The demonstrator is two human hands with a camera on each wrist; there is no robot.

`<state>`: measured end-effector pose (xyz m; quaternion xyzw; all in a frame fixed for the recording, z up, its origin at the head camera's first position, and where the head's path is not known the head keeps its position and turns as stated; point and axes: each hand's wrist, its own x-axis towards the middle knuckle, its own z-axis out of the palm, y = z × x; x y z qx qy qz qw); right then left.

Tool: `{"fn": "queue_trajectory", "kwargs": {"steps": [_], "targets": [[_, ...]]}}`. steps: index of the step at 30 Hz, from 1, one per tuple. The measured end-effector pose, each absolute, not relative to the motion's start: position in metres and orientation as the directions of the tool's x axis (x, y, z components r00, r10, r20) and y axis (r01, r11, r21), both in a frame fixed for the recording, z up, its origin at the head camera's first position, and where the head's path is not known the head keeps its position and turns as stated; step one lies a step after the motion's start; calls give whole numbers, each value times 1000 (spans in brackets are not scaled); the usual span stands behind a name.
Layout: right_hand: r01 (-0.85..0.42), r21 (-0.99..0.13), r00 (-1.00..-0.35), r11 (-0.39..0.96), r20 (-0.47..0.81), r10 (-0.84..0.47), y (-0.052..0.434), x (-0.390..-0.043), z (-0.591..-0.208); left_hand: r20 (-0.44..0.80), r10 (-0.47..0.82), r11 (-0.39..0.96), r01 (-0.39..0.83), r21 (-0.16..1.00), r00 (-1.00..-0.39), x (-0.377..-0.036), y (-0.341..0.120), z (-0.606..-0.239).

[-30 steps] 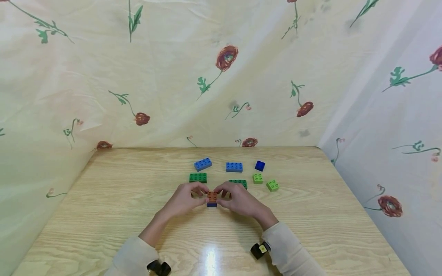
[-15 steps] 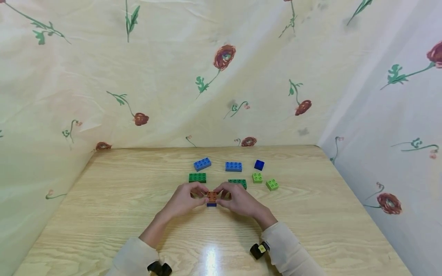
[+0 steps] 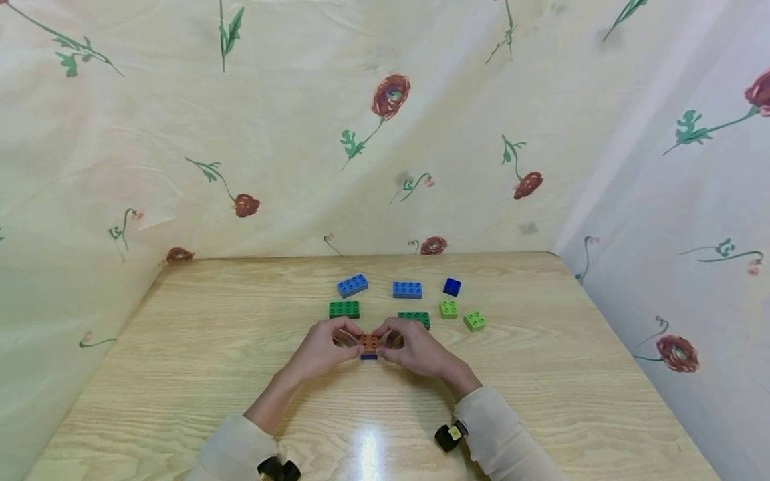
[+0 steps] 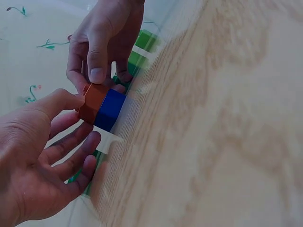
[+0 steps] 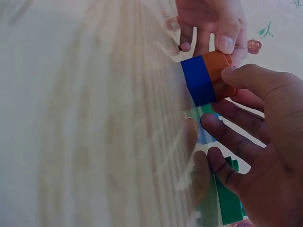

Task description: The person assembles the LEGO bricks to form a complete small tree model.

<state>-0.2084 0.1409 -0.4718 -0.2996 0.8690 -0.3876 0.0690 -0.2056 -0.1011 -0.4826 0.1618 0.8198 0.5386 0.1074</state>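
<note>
An orange brick (image 3: 369,342) sits on top of a dark blue brick (image 3: 369,356) on the wooden table (image 3: 180,374), in the middle of the head view. My left hand (image 3: 347,341) pinches the orange brick from the left, thumb on its near side. My right hand (image 3: 390,341) pinches it from the right. In the left wrist view the orange brick (image 4: 93,101) and blue brick (image 4: 111,109) lie between my left thumb and the right hand (image 4: 102,47). The right wrist view shows the same stack (image 5: 208,78) held by both thumbs.
Behind the hands lie two blue long bricks (image 3: 352,285) (image 3: 407,289), a dark blue square brick (image 3: 452,286), a dark green long brick (image 3: 344,309), another dark green brick (image 3: 416,317) partly hidden, and two lime square bricks (image 3: 448,308) (image 3: 474,321). Floral cloth walls stand behind and on both sides.
</note>
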Motion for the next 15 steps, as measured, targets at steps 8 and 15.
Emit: {"fn": "queue_trajectory", "kwargs": {"steps": [8,15], "targets": [[-430,-727,-835,535,93,-543,141,-209,-471,-23,370,369,124,921,-929,-206,-100,-480],[-400,-736,-839,546,54,-542,144,-208,-472,-22,375,368,127,921,-927,-204,-101,-481]]}}
